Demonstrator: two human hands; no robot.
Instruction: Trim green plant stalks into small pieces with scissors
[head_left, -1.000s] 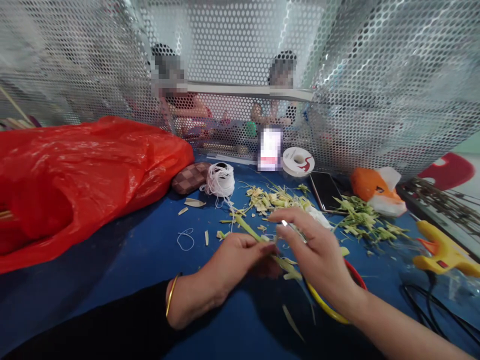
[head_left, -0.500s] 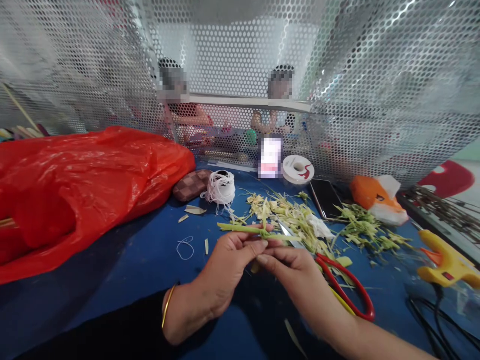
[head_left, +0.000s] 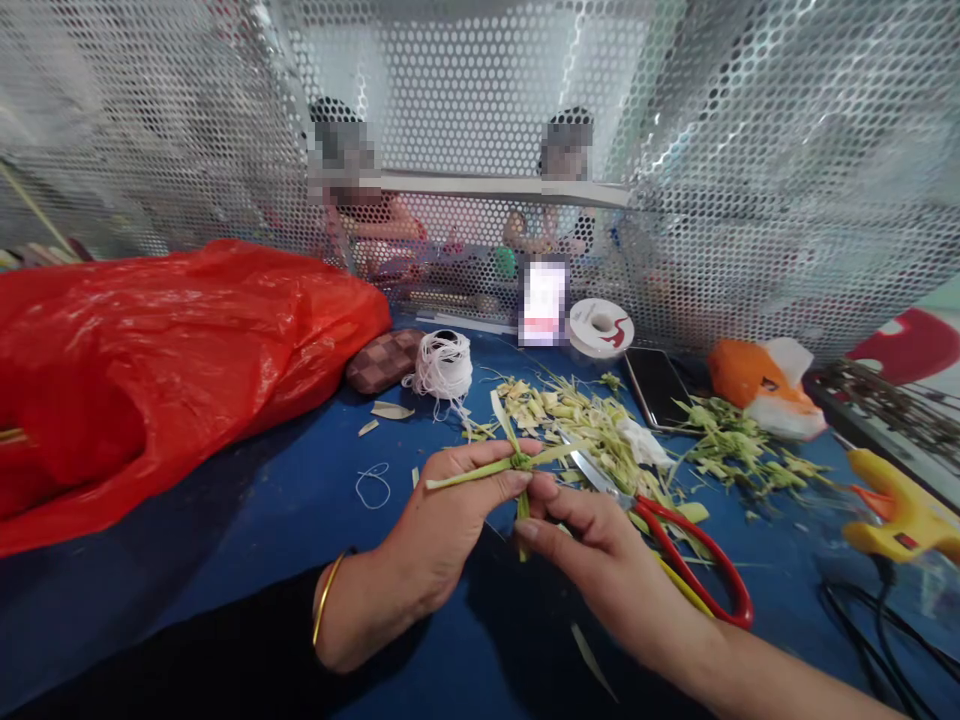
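Observation:
A small cross of green leaf strips [head_left: 519, 461], knotted at its centre, is held above the blue table. My left hand [head_left: 454, 520] pinches it near the knot between thumb and fingers, with one strip lying along the index finger. My right hand [head_left: 592, 550] has its thumb and fingertips closed on the strip that points down toward me. Just beyond my right hand lie red-handled scissors [head_left: 694, 545], their blades pointing at the pile of leaf scraps [head_left: 562, 410].
A red plastic bag [head_left: 187, 350] covers the left side. Behind are a ball of white string [head_left: 442, 365], a ribbon spool [head_left: 601, 328], a phone [head_left: 658, 388] and an orange tissue pack [head_left: 765, 385]. A yellow glue gun [head_left: 892, 505] lies right. Two people sit behind the perforated screen [head_left: 465, 90].
The knotted leaf cross has turned in my fingers, and one strip now hangs down toward me. My right fingers have shifted onto that strip. The view has tilted slightly.

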